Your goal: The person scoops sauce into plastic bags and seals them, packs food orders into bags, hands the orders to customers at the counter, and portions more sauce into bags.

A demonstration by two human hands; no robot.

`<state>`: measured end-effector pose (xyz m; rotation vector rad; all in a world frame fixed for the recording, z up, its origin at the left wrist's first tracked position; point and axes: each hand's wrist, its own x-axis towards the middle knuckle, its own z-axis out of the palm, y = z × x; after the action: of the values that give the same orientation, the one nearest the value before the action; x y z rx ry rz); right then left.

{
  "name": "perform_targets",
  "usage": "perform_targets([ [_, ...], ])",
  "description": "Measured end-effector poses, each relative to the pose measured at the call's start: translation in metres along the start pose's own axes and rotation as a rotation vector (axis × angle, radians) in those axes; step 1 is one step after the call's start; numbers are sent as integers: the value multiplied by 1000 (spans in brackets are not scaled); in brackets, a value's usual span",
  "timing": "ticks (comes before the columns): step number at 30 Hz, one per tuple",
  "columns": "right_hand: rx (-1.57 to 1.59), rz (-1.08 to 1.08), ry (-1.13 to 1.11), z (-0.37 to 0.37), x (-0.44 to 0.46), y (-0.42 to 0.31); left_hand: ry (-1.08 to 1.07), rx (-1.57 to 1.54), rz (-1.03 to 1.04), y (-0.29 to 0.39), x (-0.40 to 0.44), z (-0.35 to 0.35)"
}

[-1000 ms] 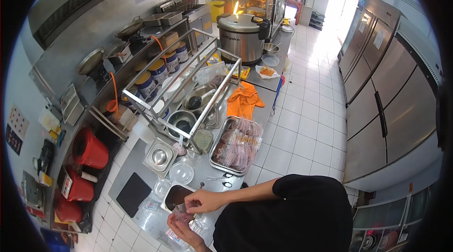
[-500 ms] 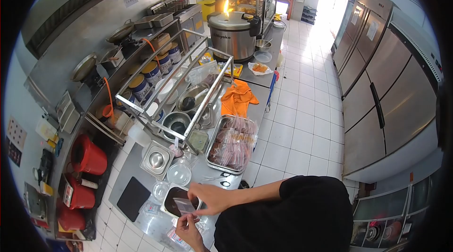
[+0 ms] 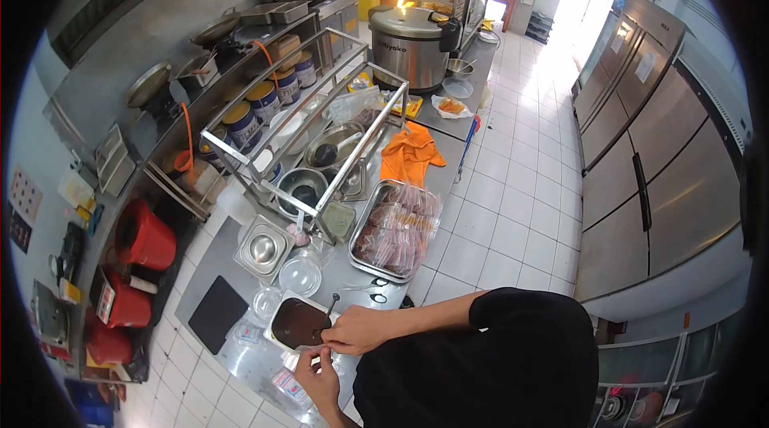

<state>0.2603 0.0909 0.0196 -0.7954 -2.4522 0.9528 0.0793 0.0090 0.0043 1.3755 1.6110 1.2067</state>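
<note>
A small clear plastic bag (image 3: 321,349) is between my hands, beside the near edge of a steel container (image 3: 271,322) of dark brown sauce (image 3: 298,324). My left hand (image 3: 319,380), below, pinches the bag between thumb and fingers. My right hand (image 3: 352,330) is closed at the bag's other side, over the container's corner. A thin metal handle (image 3: 333,303) slants out of the sauce beside my right fingers; I cannot tell whether they touch it. Packs of small plastic bags (image 3: 290,386) lie near my left hand.
A steel tray (image 3: 358,261) of filled plastic bags (image 3: 398,228) stands beyond my right arm, with scissors (image 3: 376,297) nearby. Clear lids (image 3: 299,277), a lidded steel pan (image 3: 263,249) and a black mat (image 3: 218,314) lie on the table. A metal rack (image 3: 320,208) stands behind.
My right hand has shifted off the sauce towards the container's corner, uncovering the sauce and the metal handle. The bag, stretched between my hands before, is now mostly hidden. The view has shifted slightly.
</note>
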Motion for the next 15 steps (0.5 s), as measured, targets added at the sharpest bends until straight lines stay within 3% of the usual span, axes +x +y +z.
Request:
perform_targets([
  [2, -35, -43, 14, 7, 1, 1, -101, -45, -29, -3, 0, -2],
  [4, 121, -66, -18, 12, 5, 9, -206, -89, -56, -5, -2, -3],
  [5, 204, -78, -32, 17, 7, 11, -156, -212, -98, -6, -5, 3],
  [9, 180, 29, 122, 35, 10, 15, -61, -44, -205, -2, -4, 0],
  [12, 66, 84, 209, 29, 14, 16, -65, 261, -33, -20, -5, -2],
  [13, 56, 66, 186, 27, 13, 9, -63, 226, -125, -18, -6, -1],
  [15, 46, 27, 132, 28, 13, 4, 66, 240, -53, -6, -6, 1],
])
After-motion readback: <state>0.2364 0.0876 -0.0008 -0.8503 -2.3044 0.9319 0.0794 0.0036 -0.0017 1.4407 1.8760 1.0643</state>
